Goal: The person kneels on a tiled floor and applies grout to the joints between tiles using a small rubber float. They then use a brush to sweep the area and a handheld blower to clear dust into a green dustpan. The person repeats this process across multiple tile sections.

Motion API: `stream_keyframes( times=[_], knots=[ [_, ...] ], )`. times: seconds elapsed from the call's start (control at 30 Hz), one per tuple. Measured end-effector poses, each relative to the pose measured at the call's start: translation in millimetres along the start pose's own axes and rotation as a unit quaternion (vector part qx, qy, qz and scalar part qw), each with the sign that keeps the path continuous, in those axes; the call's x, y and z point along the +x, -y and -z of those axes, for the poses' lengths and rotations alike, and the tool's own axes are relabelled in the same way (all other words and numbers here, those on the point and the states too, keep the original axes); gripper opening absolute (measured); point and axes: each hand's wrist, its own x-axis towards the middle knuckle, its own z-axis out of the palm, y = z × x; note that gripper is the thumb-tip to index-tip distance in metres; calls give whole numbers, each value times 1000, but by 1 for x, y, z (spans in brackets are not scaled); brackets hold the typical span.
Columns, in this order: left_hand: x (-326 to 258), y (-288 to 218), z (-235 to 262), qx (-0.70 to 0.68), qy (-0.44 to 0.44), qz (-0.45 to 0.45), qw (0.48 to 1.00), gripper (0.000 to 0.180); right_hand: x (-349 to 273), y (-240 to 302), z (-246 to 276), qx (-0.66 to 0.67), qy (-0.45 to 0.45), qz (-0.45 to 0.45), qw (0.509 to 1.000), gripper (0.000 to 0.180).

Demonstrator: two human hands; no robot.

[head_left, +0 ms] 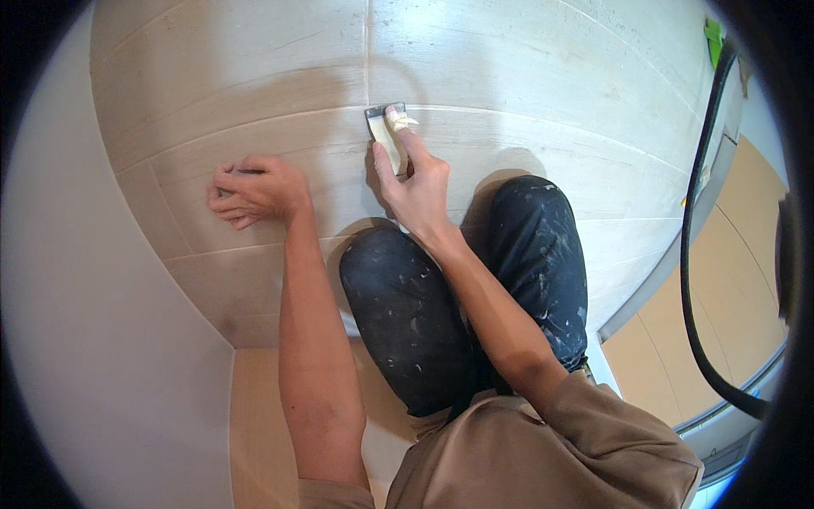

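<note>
My right hand (417,182) is closed around a small flat scraper (387,142) with a pale yellow body and a dark front edge. The thumb and fingers press along its sides. Its dark edge lies on a joint (367,72) between the light wood-look tiles (280,97), where two joint lines meet. A thin pale curl (405,122) sits by the fingertips. Off to the left, my left hand (259,191) is held low over the tiles with its fingers curled in. Something dark shows between thumb and fingers, too small to name.
My knees, in dark paint-spotted trousers (407,305), are close below the right hand. A plain pale wall (102,339) borders the tiles on the left. A black cable (687,246) hangs at the right, near tan panels (729,288). A green object (714,41) is at the upper right.
</note>
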Motion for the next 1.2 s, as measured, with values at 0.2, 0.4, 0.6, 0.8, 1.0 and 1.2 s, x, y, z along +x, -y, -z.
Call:
stream_keyframes(
  times=[0.2, 0.4, 0.6, 0.8, 1.0, 1.2],
  knots=[
    [-2, -1, -2, 11, 16, 11, 1000, 26, 8, 7, -8, -8, -18, -13, 1000, 36],
    [-2, 1, -3, 0, -11, -13, 1000, 27, 13, 17, -10, -31, -30, -4, 999, 28],
    [-2, -3, 1, -11, 16, 2, 1000, 26, 28, 21, -12, -45, -36, -12, 998, 23],
    [-2, 4, -9, 3, -33, -20, 999, 26, 32, 16, -16, -48, -54, 54, 996, 21],
    [-2, 3, -5, 1, -13, -14, 1000, 26, 82, 44, -6, -31, -9, 9, 999, 25],
    [-2, -1, -5, 0, -7, -10, 1000, 26, 19, 10, 13, 76, 104, -31, 991, 49]
  ],
)
